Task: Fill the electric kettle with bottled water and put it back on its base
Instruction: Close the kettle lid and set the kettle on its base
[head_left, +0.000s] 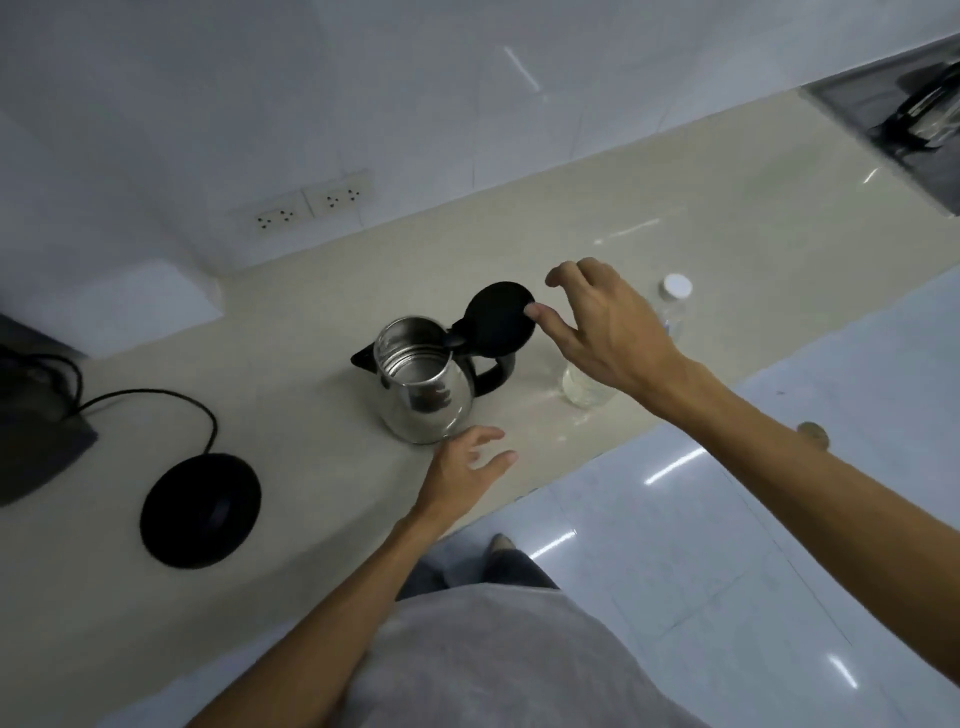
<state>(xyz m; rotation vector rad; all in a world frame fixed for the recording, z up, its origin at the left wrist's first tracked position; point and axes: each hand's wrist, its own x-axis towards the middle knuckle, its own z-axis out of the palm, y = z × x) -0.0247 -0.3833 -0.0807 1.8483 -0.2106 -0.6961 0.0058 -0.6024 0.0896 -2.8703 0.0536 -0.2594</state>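
The kettle (423, 387) stands at the centre of the frame on the pale surface (322, 291), off its base (200, 512), which lies well apart at lower left with a cord (156, 397) running off toward a dark object cut by the left edge. Its black lid (501, 319) is tipped up and open, showing a steel interior that looks empty, though a thin layer of water could not be told. A clear bottle (587, 387) with a white cap (677, 286) stands right of the kettle, still capped, water visible in its lower part; its middle is hidden behind the right wrist.

The right hand (608, 327) hovers above the handle, fingers loosely spread, its thumb tip at the lid's edge, gripping nothing. The left hand (465, 465) hangs low just before the kettle's foot, fingers spread, empty; whether it touches the steel cannot be told.

Wall sockets (306, 205) sit upper left; a dark blurred item fills the upper right corner.
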